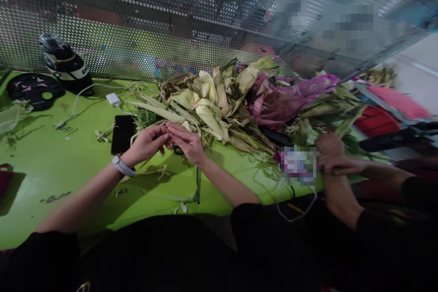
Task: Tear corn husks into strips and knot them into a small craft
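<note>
My left hand and my right hand meet above the green table, fingertips pinched together. Whatever lies between the fingers is too small or hidden to name. Just beyond them spreads a heap of pale and dried corn husks, with thin green strands at its near left side. To the left of my hands a dark phone lies flat. Partly covered by my right hand is a small dark round object. A dark green strip hangs or lies below my right wrist; I cannot tell which.
A white charger with a cable, a black bottle and a black palette-shaped tray sit at left. A purple plastic bag lies among the husks. Another person's hands work at right. A perforated metal panel stands behind.
</note>
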The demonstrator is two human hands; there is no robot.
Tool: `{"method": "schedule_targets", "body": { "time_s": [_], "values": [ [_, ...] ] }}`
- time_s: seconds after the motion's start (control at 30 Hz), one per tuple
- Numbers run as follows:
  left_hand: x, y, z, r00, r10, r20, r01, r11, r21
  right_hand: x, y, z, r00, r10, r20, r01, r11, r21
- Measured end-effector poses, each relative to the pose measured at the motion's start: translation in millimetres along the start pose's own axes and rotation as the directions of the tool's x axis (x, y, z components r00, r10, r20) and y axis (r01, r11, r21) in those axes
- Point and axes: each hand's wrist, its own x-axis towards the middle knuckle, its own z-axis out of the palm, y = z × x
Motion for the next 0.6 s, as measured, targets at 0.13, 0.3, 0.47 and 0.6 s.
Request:
{"method": "schedule_targets", "body": {
  "time_s": [0.13,0.3,0.47,0.6],
  "values": [
    [-0.2,1.6,-1.7,0.999,-0.049,0.022,0.049,0.999,-0.012,0.5,1.7,-1.0,0.999,-0.039,0.014,0.04,0.999,-0.014],
    [-2.6,4.1,-0.7,0.994,-0.107,0.014,0.107,0.994,0.004,1.0,1.6,-3.2,0.997,-0.069,0.04,0.072,0.993,-0.093],
    [-4.4,4.2,1.3,0.986,-0.162,-0.025,0.159,0.984,-0.085,0.2,-0.8,-5.5,0.974,-0.202,0.099,0.221,0.938,-0.268],
    [-3.0,3.7,-1.1,0.977,-0.21,-0.027,0.207,0.975,-0.082,-0.7,0.4,-3.8,0.947,-0.279,0.161,0.32,0.875,-0.362]
  ]
}}
